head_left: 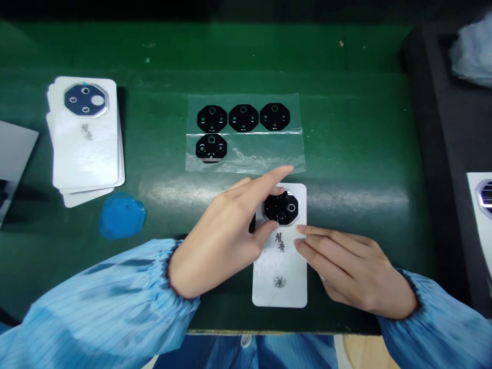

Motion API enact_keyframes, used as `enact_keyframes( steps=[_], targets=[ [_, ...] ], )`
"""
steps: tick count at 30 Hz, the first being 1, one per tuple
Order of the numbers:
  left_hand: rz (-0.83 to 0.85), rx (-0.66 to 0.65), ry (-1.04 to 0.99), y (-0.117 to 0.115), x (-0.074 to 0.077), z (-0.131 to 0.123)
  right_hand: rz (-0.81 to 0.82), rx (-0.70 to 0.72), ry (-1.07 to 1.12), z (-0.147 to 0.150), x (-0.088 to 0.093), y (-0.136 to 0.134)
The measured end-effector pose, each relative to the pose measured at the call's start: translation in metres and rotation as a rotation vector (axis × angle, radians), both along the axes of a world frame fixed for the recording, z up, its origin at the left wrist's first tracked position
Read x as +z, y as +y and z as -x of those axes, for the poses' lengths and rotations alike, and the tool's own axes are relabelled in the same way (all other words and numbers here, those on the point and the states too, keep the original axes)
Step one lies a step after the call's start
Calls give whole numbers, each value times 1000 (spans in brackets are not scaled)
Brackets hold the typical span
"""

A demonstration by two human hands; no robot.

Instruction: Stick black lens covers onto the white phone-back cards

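A white phone back cover lies on the green work surface before me, with dark lettering and a small round emblem. In its raised camera ring is a black octagonal lens cover, turned so that its circle faces right. My left hand curls over the ring, thumb and a fingertip at the lens cover's edges while the index finger stretches out past the top. At the back cover's right edge, my right hand has its fingertips pressed together against it. The underside of that hand is hidden.
Several black lens covers sit on a clear film sheet farther back. At left is a stack of white back covers, beside a blue translucent blob. A black tray borders the right side, and another white cover lies there.
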State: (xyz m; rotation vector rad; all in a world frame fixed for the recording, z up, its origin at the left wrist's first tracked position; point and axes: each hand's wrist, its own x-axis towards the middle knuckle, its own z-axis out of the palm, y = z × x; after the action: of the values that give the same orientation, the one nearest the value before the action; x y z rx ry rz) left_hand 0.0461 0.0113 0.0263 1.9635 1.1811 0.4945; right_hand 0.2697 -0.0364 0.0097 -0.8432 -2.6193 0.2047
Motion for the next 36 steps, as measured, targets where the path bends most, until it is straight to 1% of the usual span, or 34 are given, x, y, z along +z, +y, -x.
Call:
enact_keyframes(
  steps=[7,12,16,22,28,36],
  targets=[
    [-1,-23,31,1,3,1,7,5,-2,-2,-2,-3],
    [8,-31,21,3,2,2,10,10,6,-2,-1,-2],
    [-12,-59,18,5,0,3,8,12,3,-1,-2,0],
    [-38,-68,20,6,-1,2,16,21,-3,-2,-3,-2],
    [-68,-72,47,5,1,2,15,18,8,-3,-2,-2],
    [-116,-109,72,2,1,3,11,21,17,-1,-1,-1]
  ],
)
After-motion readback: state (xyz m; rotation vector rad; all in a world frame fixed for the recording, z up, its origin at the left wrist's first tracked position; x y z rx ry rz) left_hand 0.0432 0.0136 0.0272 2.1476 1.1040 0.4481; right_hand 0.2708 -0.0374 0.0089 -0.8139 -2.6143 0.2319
